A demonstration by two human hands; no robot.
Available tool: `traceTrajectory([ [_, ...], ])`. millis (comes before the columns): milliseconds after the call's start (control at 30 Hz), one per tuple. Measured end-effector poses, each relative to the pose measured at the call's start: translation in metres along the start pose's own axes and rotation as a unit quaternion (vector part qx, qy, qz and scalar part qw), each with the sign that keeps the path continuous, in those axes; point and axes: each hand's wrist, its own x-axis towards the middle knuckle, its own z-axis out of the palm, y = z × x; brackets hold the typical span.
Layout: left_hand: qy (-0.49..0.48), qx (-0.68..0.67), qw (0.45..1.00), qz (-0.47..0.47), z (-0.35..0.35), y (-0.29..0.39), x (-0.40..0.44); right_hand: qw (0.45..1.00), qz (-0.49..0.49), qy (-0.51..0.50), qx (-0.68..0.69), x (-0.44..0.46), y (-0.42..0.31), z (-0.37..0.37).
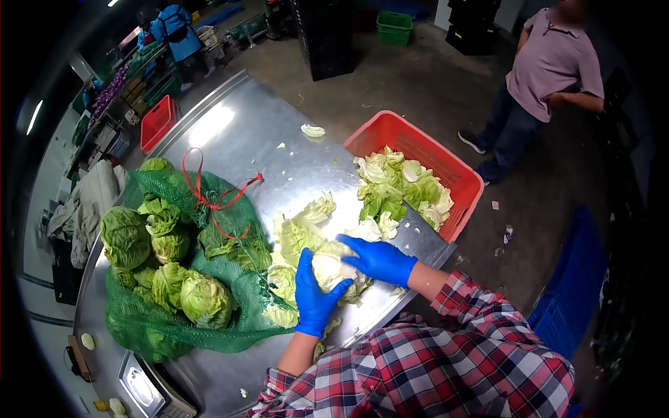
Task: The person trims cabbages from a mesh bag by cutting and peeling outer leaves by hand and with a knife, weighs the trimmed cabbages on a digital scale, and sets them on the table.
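Observation:
A pale cabbage head [330,266] rests low over the metal table [279,129], held between my two blue-gloved hands. My left hand [316,296] curves round its near left side, thumb across the front. From the right, my right hand [376,259] presses its fingers on the upper side. Loose outer leaves [300,237] lie just beyond and left of the head. Farther left, a green mesh bag [244,324] lies spread open around several cabbages [206,299], with a red tie [217,206] on top.
A red crate [456,167] with leaves [411,182] stands beyond the table's right edge. A scale [150,390] sits at the lower left. One person [550,63] stands at the upper right; others in blue [175,31] are far back. A blue crate [575,285] is at right.

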Motion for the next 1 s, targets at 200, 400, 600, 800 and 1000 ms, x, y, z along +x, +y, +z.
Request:
traceTrajectory([
  [200, -0.015, -0.039, 0.999, 0.034, -0.006, 0.004, -0.013, 0.997, -0.028, -0.022, 0.073, 0.003, 0.004, -0.006],
  [400, -0.039, 0.019, 0.994, 0.105, -0.026, -0.03, -0.045, 0.991, -0.101, -0.015, 0.084, 0.018, 0.02, 0.019],
  [600, -0.042, 0.106, 0.979, 0.168, -0.038, -0.044, -0.083, 0.991, -0.111, 0.002, 0.069, 0.023, -0.009, 0.042],
  [800, -0.093, 0.202, 0.96, 0.17, -0.045, -0.008, -0.059, 0.984, -0.07, 0.161, 0.022, 0.075, 0.062, 0.066],
  [1000, -0.034, 0.106, 0.989, 0.094, -0.033, -0.012, -0.032, 0.95, 0.106, 0.106, 0.274, 0.023, 0.019, -0.006],
])
